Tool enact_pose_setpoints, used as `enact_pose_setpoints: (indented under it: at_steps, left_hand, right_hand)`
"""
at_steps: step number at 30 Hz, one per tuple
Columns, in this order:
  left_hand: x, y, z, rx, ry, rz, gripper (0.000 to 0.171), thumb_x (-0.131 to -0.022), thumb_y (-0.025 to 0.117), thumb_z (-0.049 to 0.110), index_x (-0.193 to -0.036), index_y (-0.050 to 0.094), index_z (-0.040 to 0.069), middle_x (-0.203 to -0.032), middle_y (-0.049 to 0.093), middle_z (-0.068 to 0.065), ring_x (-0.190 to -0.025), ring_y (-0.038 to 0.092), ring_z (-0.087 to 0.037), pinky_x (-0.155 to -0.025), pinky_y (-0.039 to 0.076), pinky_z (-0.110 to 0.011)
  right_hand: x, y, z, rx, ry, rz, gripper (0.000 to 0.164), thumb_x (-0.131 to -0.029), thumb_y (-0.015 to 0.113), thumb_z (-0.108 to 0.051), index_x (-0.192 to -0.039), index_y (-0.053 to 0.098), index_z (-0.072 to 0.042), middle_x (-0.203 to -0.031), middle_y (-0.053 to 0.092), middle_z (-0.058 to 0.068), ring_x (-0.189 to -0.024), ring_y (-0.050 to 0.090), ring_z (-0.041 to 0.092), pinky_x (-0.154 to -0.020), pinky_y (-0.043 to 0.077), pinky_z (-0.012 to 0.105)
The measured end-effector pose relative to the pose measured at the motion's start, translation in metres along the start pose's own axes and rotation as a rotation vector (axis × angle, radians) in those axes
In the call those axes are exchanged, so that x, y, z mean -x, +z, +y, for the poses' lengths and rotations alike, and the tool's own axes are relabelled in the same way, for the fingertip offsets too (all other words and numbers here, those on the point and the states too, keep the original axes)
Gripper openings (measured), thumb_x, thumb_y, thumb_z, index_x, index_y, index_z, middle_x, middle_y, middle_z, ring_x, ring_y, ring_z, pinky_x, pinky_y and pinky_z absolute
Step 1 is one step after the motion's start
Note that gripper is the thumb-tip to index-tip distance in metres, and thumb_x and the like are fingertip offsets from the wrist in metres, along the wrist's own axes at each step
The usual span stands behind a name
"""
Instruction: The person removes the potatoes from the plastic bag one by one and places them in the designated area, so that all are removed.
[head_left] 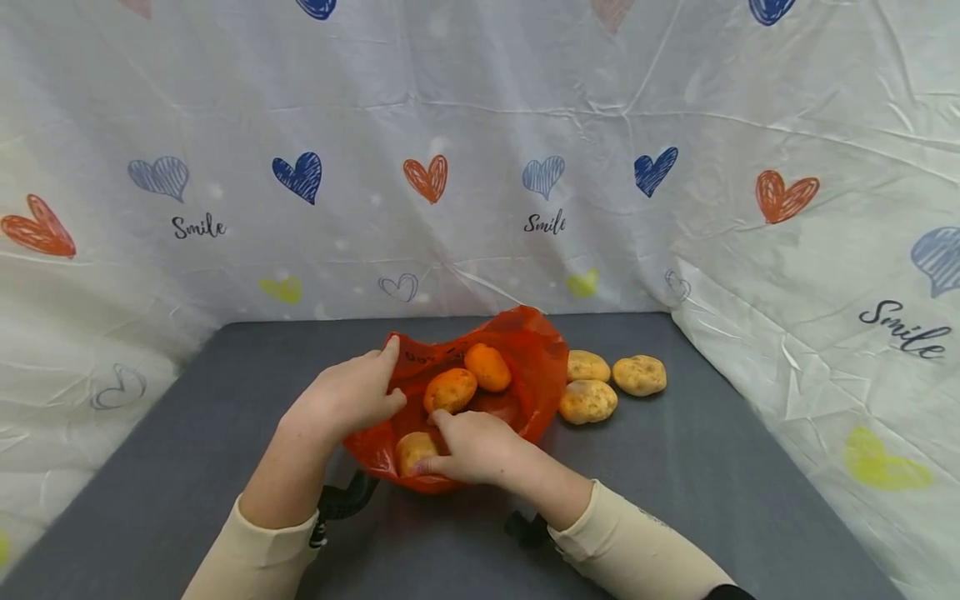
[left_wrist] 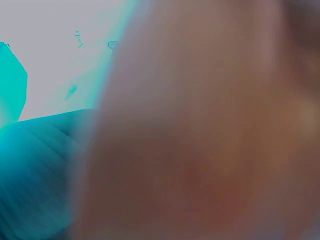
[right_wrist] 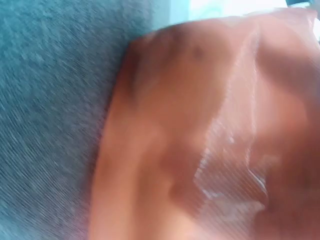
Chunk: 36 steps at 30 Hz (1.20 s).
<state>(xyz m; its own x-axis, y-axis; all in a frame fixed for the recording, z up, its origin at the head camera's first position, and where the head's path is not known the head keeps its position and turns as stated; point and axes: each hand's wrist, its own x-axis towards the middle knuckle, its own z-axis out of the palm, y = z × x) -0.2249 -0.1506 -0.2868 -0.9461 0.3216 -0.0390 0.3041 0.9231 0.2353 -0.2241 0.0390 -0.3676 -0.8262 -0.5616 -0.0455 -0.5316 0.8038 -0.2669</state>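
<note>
Potato [head_left: 414, 452] inside red bag [head_left: 543, 358], near side. Right hand [head_left: 480, 447] has thumb at it; grip, can't tell from here. Left hand [head_left: 348, 396] holds bag rim. Best: mouth wide, fingers low, no snagging plastic.

The head view looks forward and down over the flat dark-grey tabletop [head_left: 712, 483], facing the white heart-printed cloth backdrop [head_left: 480, 75]. The left wrist view is so near that a blurred brownish mass [left_wrist: 200, 125] covers most of it. The right wrist view faces the translucent red-orange plastic bag [right_wrist: 160, 125] up close, sharing it and the tabletop with the head view.
</note>
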Motion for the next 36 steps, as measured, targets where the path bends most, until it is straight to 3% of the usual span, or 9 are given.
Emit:
enact_pose_setpoints:
  at_steps: [5,9,14,17,20,27,36]
  left_hand:
    - [0.0,0.001,0.001,-0.002,0.009,-0.004,0.081,-0.095,0.063,0.021,-0.16,0.023,-0.006,-0.153,0.045,-0.026,-0.125,0.058,-0.037,-0.101,0.049,-0.054]
    - [0.0,0.001,0.001,-0.007,0.022,-0.005,0.082,-0.095,0.063,0.02,-0.16,0.022,-0.006,-0.153,0.045,-0.026,-0.124,0.059,-0.036,-0.099,0.05,-0.053]
    - [-0.001,0.001,0.0,-0.016,0.029,-0.011,0.082,-0.095,0.063,0.021,-0.16,0.021,-0.007,-0.153,0.046,-0.026,-0.117,0.061,-0.033,-0.089,0.053,-0.047]
    - [0.0,0.001,0.0,-0.016,0.025,-0.015,0.082,-0.095,0.063,0.021,-0.16,0.022,-0.006,-0.152,0.046,-0.027,-0.117,0.061,-0.034,-0.088,0.052,-0.047]
    - [0.0,0.0,0.0,-0.014,0.023,-0.017,0.082,-0.094,0.064,0.021,-0.16,0.022,-0.006,-0.153,0.045,-0.027,-0.127,0.057,-0.038,-0.096,0.051,-0.052]
    - [0.001,-0.001,0.0,-0.01,0.014,-0.022,0.083,-0.095,0.062,0.022,-0.161,0.02,-0.005,-0.156,0.042,-0.026,-0.137,0.048,-0.041,-0.105,0.045,-0.057]
    - [0.0,-0.002,-0.002,0.006,0.019,-0.022,0.083,-0.094,0.062,0.021,-0.16,0.021,-0.006,-0.153,0.045,-0.025,-0.134,0.051,-0.039,-0.104,0.046,-0.056]
  right_hand:
    - [-0.002,0.011,-0.001,0.029,-0.009,-0.007,0.07,-0.09,0.071,-0.06,-0.135,0.057,-0.008,-0.1,0.072,0.006,-0.089,0.07,0.018,-0.079,0.058,0.035]
    - [-0.005,0.013,0.002,0.009,-0.034,-0.024,0.068,-0.09,0.076,-0.051,-0.14,0.056,-0.01,-0.108,0.072,0.005,-0.093,0.068,0.015,-0.084,0.057,0.033]
    - [-0.005,0.006,0.006,0.001,-0.065,-0.066,0.069,-0.087,0.081,-0.04,-0.144,0.053,-0.015,-0.103,0.07,0.0,-0.09,0.065,0.013,-0.084,0.055,0.031]
    - [-0.003,-0.002,0.008,0.02,-0.069,-0.055,0.073,-0.084,0.083,-0.037,-0.147,0.052,-0.016,-0.109,0.069,0.0,-0.092,0.064,0.013,-0.084,0.054,0.031]
    - [0.001,-0.013,0.012,-0.001,-0.055,-0.021,0.072,-0.081,0.086,-0.034,-0.143,0.053,-0.015,-0.114,0.068,-0.002,-0.093,0.062,0.013,-0.084,0.054,0.031]
    - [0.017,-0.047,0.023,-0.096,-0.05,0.069,0.059,-0.077,0.089,-0.029,-0.125,0.059,-0.015,-0.107,0.064,-0.006,-0.091,0.06,0.013,-0.082,0.052,0.032]
    - [0.043,-0.078,0.036,-0.172,-0.044,0.19,0.064,-0.076,0.086,-0.021,-0.131,0.054,-0.016,-0.121,0.051,0.002,-0.097,0.056,0.015,-0.083,0.05,0.032]
